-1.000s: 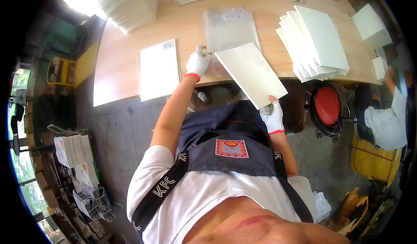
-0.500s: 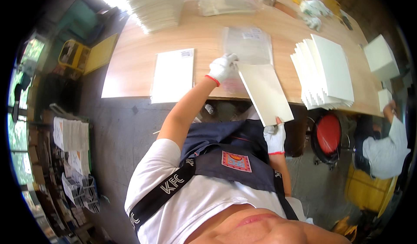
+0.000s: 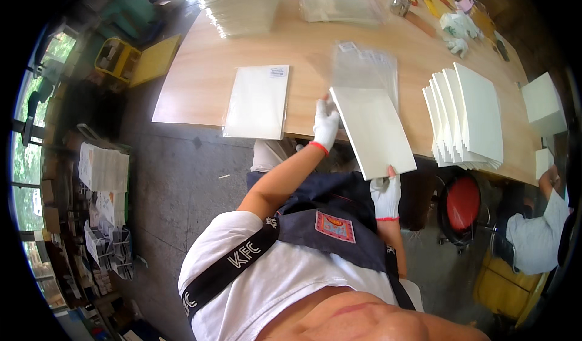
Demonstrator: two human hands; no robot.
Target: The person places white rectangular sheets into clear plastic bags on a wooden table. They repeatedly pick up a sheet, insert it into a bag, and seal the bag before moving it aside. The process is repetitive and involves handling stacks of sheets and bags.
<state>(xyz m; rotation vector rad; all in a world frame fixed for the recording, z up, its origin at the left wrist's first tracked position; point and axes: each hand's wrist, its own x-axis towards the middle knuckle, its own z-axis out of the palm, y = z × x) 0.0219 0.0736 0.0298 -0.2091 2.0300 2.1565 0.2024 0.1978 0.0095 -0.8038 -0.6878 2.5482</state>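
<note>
A white blank pad of paper [image 3: 376,131] slants over the table's near edge. My right hand [image 3: 386,196], in a white glove with a red cuff, grips its lower end, thumb on top. My left hand [image 3: 325,125], gloved the same way with bare fingertips, is closed at the pad's upper left corner, seemingly pinching the mouth of a clear plastic bag [image 3: 364,68]. That bag lies flat on the table, with printed labels near its far end. The pad's top edge overlaps the bag's near end; how far inside it sits is unclear.
Left on the wooden table [image 3: 194,92] lies a bagged pad [image 3: 257,101]. Fanned white pads [image 3: 476,113] stand right. Farther back are a tall stack [image 3: 239,4], plastic bags [image 3: 342,8] and spare gloves [image 3: 459,28]. A red stool [image 3: 462,201] and a co-worker [image 3: 536,232] are at right.
My left hand has come nearer, from the bag's mouth down beside the pad's upper left corner. My right hand still holds the pad's lower end. The whole view has shifted slightly.
</note>
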